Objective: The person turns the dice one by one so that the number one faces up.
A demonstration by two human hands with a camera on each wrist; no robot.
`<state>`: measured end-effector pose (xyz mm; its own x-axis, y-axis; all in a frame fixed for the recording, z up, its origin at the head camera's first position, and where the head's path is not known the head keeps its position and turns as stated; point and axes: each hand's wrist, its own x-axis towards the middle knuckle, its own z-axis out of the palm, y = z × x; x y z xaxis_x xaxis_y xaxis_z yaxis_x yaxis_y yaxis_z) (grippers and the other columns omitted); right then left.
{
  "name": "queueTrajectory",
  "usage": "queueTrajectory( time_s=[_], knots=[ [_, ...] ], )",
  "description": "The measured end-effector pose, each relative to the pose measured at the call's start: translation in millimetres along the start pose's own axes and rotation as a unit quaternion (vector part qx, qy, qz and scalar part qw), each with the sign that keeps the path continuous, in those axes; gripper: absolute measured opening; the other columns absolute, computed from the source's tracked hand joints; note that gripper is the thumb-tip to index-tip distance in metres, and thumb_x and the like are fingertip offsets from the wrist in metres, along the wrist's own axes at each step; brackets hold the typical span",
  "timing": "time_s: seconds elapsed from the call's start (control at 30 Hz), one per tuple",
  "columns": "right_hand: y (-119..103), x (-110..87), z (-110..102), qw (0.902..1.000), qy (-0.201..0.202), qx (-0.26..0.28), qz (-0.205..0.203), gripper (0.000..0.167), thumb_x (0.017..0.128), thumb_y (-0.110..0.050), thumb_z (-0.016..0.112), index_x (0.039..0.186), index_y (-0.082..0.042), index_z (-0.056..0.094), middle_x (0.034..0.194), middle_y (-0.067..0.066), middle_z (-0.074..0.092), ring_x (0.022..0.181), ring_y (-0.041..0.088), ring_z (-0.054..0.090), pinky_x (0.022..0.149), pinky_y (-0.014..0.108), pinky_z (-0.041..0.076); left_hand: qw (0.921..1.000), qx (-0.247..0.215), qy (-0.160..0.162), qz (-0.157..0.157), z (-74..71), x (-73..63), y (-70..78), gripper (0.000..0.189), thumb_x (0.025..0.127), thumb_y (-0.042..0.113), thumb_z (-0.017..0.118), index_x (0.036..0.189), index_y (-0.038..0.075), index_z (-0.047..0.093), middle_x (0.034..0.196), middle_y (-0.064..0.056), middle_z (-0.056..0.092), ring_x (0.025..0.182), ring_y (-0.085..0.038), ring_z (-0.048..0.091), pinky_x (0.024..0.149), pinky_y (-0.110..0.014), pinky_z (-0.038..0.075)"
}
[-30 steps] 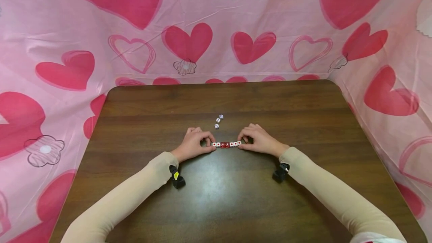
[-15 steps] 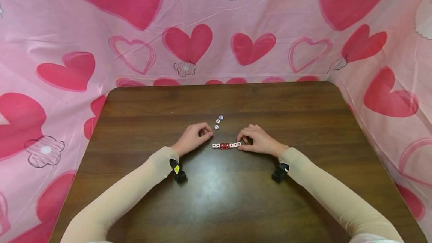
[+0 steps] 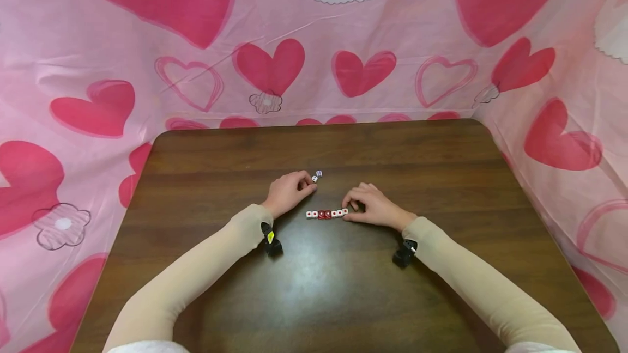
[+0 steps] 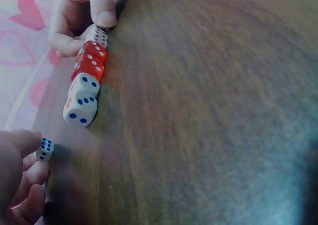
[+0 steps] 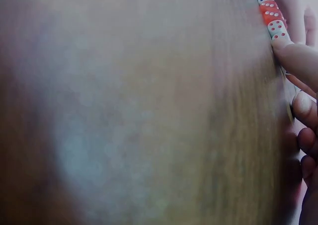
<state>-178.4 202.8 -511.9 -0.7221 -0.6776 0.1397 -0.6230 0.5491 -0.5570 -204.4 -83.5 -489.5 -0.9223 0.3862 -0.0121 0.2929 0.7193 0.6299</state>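
A straight row of dice, white at both ends with red dice (image 3: 325,214) in the middle, lies on the brown table. My right hand (image 3: 375,206) is at the row's right end, its thumb and finger pinching the white end die (image 4: 98,36). Above the row's left end, my left hand (image 3: 288,194) reaches toward the far side. Between its fingertips is a white die with blue pips (image 4: 44,149). Just beyond those fingers, two loose white dice (image 3: 314,178) lie on the table.
The wooden table (image 3: 314,298) spreads around both arms. Pink cloth (image 3: 196,20) with hearts hangs behind it and at both sides. Each wrist wears a black strap-on camera, as on the left wrist (image 3: 272,241).
My left hand has left the row's left end and moved away to the loose dice, where it now pinches the nearest one. The right hand stays at the row's right end.
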Motion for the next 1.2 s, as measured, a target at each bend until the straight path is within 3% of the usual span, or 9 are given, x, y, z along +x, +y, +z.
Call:
queueTrajectory(
  time_s=[0.23, 0.47, 0.63, 0.97, 1.2],
  knots=[
    [0, -0.1, 1, 0.9999, 0.007, -0.001, -0.008, 0.023, 0.086, -0.033, 0.086, 0.099, -0.027, 0.068, 0.078, -0.016, 0.049, 0.077, 0.007, 0.038, 0.079, 0.034, 0.03, 0.9996, 0.001, -0.027, 0.008, -1.0, -0.3, -4.8, 0.018, 0.096, 0.033, 0.076, 0.107, 0.02, 0.071, 0.089, 0.009, 0.069, 0.079, -0.01, 0.062, 0.075, -0.037, 0.047],
    [0, 0.3, 2, 0.9999, 0.009, -0.003, -0.009, 0.022, 0.087, -0.033, 0.086, 0.099, -0.027, 0.068, 0.077, -0.015, 0.049, 0.077, 0.006, 0.036, 0.079, 0.033, 0.029, 0.9993, -0.018, -0.032, 0.004, -2.6, -1.6, -5.2, 0.015, 0.102, 0.033, 0.068, 0.109, 0.02, 0.071, 0.091, 0.006, 0.07, 0.079, -0.012, 0.061, 0.075, -0.037, 0.046],
    [1, 0.2, 3, 0.9998, 0.014, -0.003, -0.014, 0.022, 0.087, -0.033, 0.086, 0.098, -0.027, 0.068, 0.077, -0.014, 0.05, 0.076, 0.006, 0.035, 0.078, 0.033, 0.029, 0.9991, -0.028, -0.031, 0.009, -2.4, -2.3, -7.3, 0.017, 0.1, 0.034, 0.071, 0.11, 0.02, 0.071, 0.09, 0.007, 0.07, 0.078, -0.011, 0.06, 0.075, -0.036, 0.046],
    [-1, -0.4, 3, 1.0, 0.004, -0.001, -0.003, 0.021, 0.088, -0.033, 0.085, 0.099, -0.027, 0.068, 0.078, -0.015, 0.049, 0.077, 0.006, 0.034, 0.079, 0.033, 0.028, 0.9956, -0.049, -0.037, 0.07, -5.3, -11.3, -18.0, 0.009, 0.097, 0.021, 0.076, 0.102, 0.015, 0.071, 0.084, 0.005, 0.066, 0.075, -0.01, 0.057, 0.074, -0.031, 0.047],
    [-2, 0.3, 1, 0.9999, 0.003, 0.009, 0.008, 0.022, 0.087, -0.031, 0.086, 0.098, -0.026, 0.068, 0.078, -0.014, 0.049, 0.077, 0.008, 0.034, 0.08, 0.035, 0.027, 0.9913, -0.054, -0.075, 0.093, -14.4, -24.4, -20.1, 0.008, 0.094, 0.016, 0.079, 0.096, 0.013, 0.072, 0.081, 0.005, 0.067, 0.075, -0.008, 0.06, 0.074, -0.03, 0.051]
  ],
)
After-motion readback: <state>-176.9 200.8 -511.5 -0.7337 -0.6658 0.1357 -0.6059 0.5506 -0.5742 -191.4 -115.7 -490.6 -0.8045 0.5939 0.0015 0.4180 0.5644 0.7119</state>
